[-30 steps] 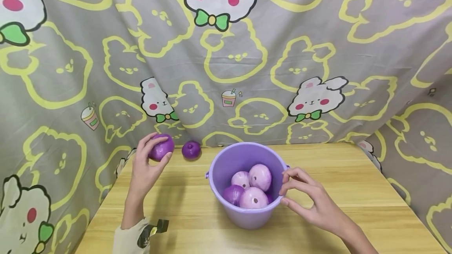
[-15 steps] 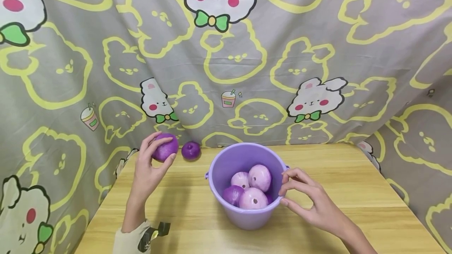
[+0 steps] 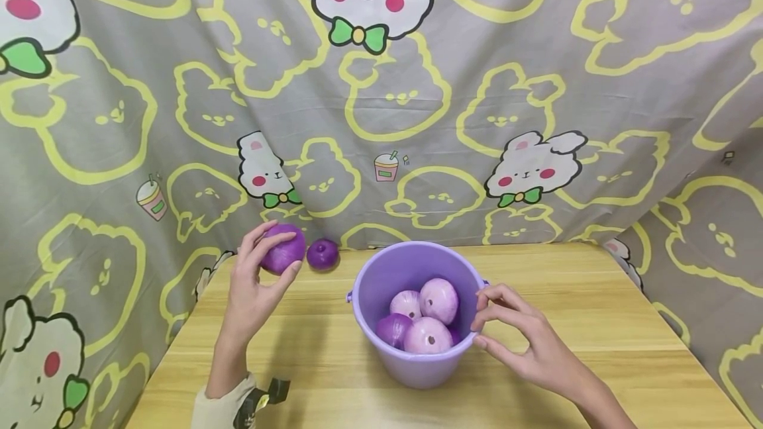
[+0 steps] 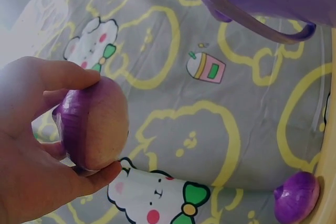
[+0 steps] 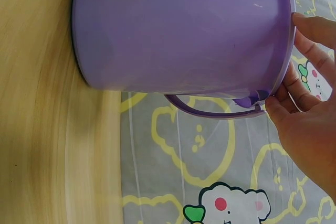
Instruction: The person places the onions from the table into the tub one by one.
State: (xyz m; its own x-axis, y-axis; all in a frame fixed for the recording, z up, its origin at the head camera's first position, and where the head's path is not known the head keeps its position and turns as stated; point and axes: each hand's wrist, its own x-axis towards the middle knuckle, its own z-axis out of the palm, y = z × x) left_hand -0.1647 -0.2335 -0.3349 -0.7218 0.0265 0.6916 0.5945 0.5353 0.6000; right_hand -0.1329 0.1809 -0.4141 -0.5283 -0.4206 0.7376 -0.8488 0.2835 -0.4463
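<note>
My left hand [image 3: 253, 290] grips a purple onion [image 3: 286, 250] between thumb and fingers, above the table's back left part. In the left wrist view the pale underside of this onion [image 4: 105, 124] faces sideways. A smaller, darker onion [image 3: 322, 254] lies on the table just right of it. The purple bucket [image 3: 420, 371] stands upright, with several onions [image 3: 439, 300] inside, some pale and some deep purple. With thumb and fingertips my right hand [image 3: 527, 337] pinches the bucket's right rim, as the right wrist view also shows at the rim [image 5: 290, 51].
The wooden table [image 3: 572, 296] ends at a hanging grey curtain [image 3: 381, 204] printed with yellow outlines and rabbit faces. The bucket's handle [image 5: 210, 114] hangs down on its far side. A black strap [image 3: 256, 406] is round the left sleeve.
My left hand has moved slightly to the right with the onion, which is closer to the small dark one. The right hand and the bucket stay in place.
</note>
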